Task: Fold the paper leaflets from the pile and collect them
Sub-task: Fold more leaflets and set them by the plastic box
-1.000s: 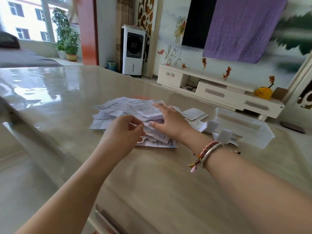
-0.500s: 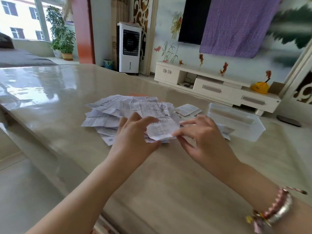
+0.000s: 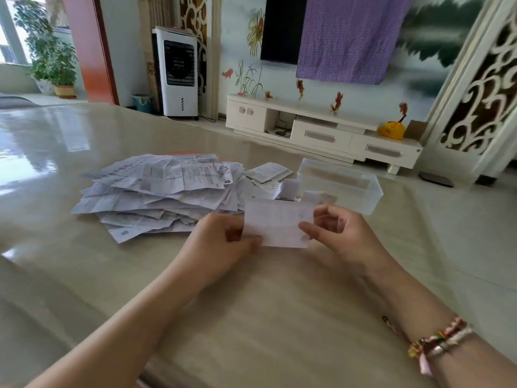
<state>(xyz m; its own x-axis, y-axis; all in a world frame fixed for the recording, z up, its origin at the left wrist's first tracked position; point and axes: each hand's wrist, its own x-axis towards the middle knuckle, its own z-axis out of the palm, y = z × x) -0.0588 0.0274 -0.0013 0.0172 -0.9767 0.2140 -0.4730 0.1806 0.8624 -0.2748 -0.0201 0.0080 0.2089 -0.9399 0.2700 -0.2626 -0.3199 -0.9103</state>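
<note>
one leaflet point(image 3: 277, 226) is held up off the table point(image 3: 251, 303), just in front of the pile point(image 3: 156, 191), w/ both hands. left hand point(image 3: 221, 242) pinches its left edge, thumb on the near face and fingers curled behind; right hand point(image 3: 338, 236) pinches the right edge w/ thumb and fingertips, other fingers loosely curled. prob held by opposite edges like this so the sheet is stretched flat and the sides can be brought together for a fold. it looks unfolded or only partly folded atm, can't tell which.

the pile sits left of centre, sheets fanned and creased, easy to pull one off the near side. a clear plastic box point(image 3: 361, 197) stands right of the pile, near the right hand, likely the place to collect them; a few small folded leaflets point(image 3: 288, 189) lie between pile and box, some seem to sit in it.

writing: dense print on the pile's sheets, too small/blurred to read. print on the held leaflet is faint, unreadable. no brand legible.
</note>
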